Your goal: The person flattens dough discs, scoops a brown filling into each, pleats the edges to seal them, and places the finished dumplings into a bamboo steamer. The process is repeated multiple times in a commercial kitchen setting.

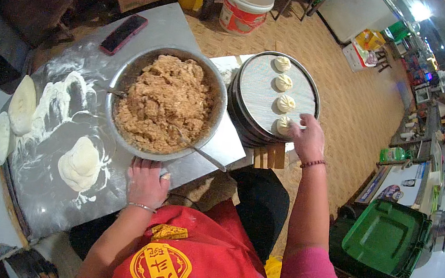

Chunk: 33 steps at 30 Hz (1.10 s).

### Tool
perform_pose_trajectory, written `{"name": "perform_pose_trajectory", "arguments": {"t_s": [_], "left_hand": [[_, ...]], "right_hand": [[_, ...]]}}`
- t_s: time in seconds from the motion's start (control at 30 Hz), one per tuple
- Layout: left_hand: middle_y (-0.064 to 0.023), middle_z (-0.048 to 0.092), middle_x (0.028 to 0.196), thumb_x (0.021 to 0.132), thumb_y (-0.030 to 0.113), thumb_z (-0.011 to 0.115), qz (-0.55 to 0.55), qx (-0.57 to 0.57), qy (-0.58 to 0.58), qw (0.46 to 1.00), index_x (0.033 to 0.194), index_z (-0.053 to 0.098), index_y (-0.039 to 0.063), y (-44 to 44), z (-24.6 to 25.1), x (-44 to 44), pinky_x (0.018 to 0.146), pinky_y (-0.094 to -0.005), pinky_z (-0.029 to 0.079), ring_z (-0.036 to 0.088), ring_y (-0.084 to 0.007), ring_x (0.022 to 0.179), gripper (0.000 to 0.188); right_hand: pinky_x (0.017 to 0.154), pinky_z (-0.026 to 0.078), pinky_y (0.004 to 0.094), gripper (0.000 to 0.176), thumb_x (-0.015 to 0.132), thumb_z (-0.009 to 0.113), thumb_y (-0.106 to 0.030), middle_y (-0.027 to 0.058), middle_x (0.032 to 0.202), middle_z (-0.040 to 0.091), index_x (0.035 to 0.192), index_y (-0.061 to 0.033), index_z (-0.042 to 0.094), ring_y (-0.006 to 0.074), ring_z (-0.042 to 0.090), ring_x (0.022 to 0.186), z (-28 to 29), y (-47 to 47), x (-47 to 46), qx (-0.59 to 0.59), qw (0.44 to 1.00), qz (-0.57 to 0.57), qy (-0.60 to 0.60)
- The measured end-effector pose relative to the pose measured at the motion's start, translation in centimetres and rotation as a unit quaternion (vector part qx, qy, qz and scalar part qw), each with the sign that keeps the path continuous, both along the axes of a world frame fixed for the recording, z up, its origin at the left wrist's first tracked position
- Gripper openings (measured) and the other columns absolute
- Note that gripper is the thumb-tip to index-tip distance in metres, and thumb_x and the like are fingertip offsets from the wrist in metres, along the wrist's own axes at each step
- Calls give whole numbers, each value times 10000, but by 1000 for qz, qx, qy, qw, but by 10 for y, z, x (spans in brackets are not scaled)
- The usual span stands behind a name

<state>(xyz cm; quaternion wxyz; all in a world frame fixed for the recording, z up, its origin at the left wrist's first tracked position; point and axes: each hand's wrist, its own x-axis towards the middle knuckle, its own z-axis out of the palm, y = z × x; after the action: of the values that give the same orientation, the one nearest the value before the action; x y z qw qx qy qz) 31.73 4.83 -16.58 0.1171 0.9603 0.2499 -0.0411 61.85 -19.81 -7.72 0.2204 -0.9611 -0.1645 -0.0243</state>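
Note:
My right hand is at the near edge of a round steamer tray, its fingers at the lowest of several pleated buns lying in a row; whether they grip it is unclear. My left hand rests palm down on the metal table's edge, below a large steel bowl of minced filling. A spoon leans out over the bowl's rim, and another handle shows at its left. A lump of dough lies on the floured table, with two more dough pieces at the far left.
A phone lies on the table behind the bowl. The tray tops a stack of steamers on a wooden support. A white and red bucket stands on the floor beyond. A green lidded bin is at the right.

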Motion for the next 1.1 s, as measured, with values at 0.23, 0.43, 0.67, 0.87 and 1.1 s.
{"name": "perform_pose_trajectory", "arguments": {"t_s": [0.23, 0.43, 0.67, 0.87, 1.1], "left_hand": [[-158, 654, 1074, 877, 424, 520, 1, -117, 138, 984, 1023, 689, 90, 8, 19, 8, 922, -476, 369, 580, -315, 1039, 401], [-108, 548, 1261, 816, 236, 587, 4, -60, -128, 990, 1112, 640, 81, 4, 5, -8, 1078, -492, 293, 420, -306, 1285, 338], [-102, 622, 855, 743, 156, 637, 109, -12, -296, 949, 834, 643, 93, 72, 6, -41, 873, -522, 414, 571, -336, 944, 111], [-124, 605, 1142, 856, 433, 587, 309, 104, 27, 945, 1117, 642, 78, 149, 25, -79, 991, -491, 362, 530, -305, 1123, 444], [-119, 645, 1071, 818, 214, 658, 171, 63, -124, 975, 1037, 646, 65, 138, 30, -82, 940, -449, 433, 585, -316, 1041, 265]], "right_hand": [[665, 467, 390, 147, 899, 572, -112, 170, 777, 619, 828, 16, 587, 308, 583, 706, 0, 18, -76, 206, 975, 76, 42], [653, 463, 424, 204, 885, 606, -187, 205, 747, 596, 800, -3, 592, 378, 584, 719, -64, 48, -147, 47, 974, 194, 106], [532, 453, 341, 243, 906, 613, -209, 111, 640, 575, 789, 3, 593, 224, 572, 567, -85, 70, -176, 122, 954, 188, 198], [483, 457, 245, 417, 905, 604, -105, 69, 801, 582, 1288, -3, 473, 108, 543, 567, -51, 85, -178, 287, 931, 102, 203], [672, 531, 303, 206, 901, 607, -80, 94, 883, 671, 1098, -46, 656, 194, 662, 762, -3, 124, -193, 293, 931, 157, 152]]}}
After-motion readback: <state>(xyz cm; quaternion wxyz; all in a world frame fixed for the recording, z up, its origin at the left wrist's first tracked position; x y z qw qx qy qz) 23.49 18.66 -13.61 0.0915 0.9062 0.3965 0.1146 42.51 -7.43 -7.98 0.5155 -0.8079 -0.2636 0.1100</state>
